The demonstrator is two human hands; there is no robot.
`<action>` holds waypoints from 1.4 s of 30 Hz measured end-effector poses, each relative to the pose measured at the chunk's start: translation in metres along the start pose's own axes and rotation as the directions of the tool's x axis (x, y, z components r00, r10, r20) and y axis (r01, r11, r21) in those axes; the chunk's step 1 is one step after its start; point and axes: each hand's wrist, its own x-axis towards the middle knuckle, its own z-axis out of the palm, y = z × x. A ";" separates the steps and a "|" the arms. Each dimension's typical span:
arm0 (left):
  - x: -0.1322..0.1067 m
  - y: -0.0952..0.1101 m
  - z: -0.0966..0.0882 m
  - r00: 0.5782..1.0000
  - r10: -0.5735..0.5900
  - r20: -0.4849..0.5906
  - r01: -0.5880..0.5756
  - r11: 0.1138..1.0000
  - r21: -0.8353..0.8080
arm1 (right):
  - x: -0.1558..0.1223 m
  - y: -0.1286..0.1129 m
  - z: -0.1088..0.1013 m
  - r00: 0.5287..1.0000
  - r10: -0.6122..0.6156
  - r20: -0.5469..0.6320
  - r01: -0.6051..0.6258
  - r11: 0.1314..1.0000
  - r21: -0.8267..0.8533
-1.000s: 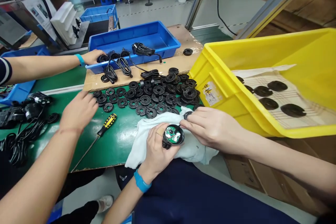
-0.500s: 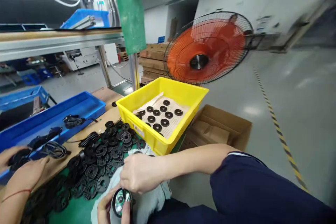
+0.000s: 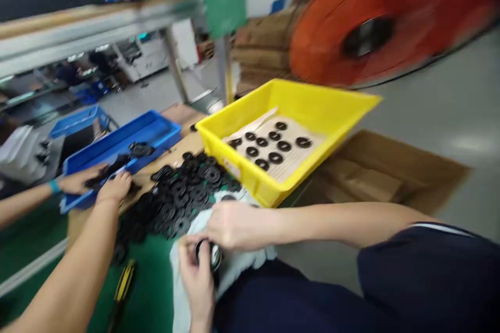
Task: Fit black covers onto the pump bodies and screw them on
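Note:
A small round black part with a shiny inside [image 3: 215,257] is gripped by my left hand [image 3: 197,276], its thumb lying along the rim. My right hand [image 3: 238,223] is closed just above and right of the part, fingers curled towards it. Whatever those fingers pinch is hidden behind them. Under both hands lies a pale blue cloth [image 3: 180,276] at the table edge. Beyond the cloth, a heap of black ridged discs [image 3: 179,192] covers part of the green tabletop [image 3: 150,286].
A yellow bin [image 3: 250,179] holds several black rings on a pale liner. At left, a co-worker's hands [image 3: 113,187] handle black cables in a blue tray [image 3: 156,132]. A yellow-black tool [image 3: 124,281] lies nearby. A cardboard box [image 3: 425,166] and orange fan [image 3: 332,26] are right.
My view has swung left and down, blurring the picture. The round part has tilted in my left hand, and its shiny face shows less. The co-worker's hands have moved within the blue tray.

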 end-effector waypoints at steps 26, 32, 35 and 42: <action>-0.008 0.005 0.009 0.981 -0.172 -0.086 0.144 0.953 -0.267 | 0.000 -0.005 0.011 0.963 -0.113 -0.243 0.053 0.969 -0.242; -0.007 0.003 -0.004 0.993 -0.111 -0.038 0.101 0.972 -0.211 | 0.005 0.000 0.012 0.956 -0.153 -0.249 0.096 0.969 -0.228; 0.006 -0.001 -0.027 0.997 -0.056 -0.054 0.054 0.998 -0.041 | 0.004 0.001 0.013 0.958 -0.144 -0.247 0.089 0.971 -0.223; 0.069 -0.038 -0.139 0.999 -0.027 0.047 -0.032 0.394 0.918 | 0.005 0.003 0.014 0.960 -0.142 -0.242 0.084 0.968 -0.237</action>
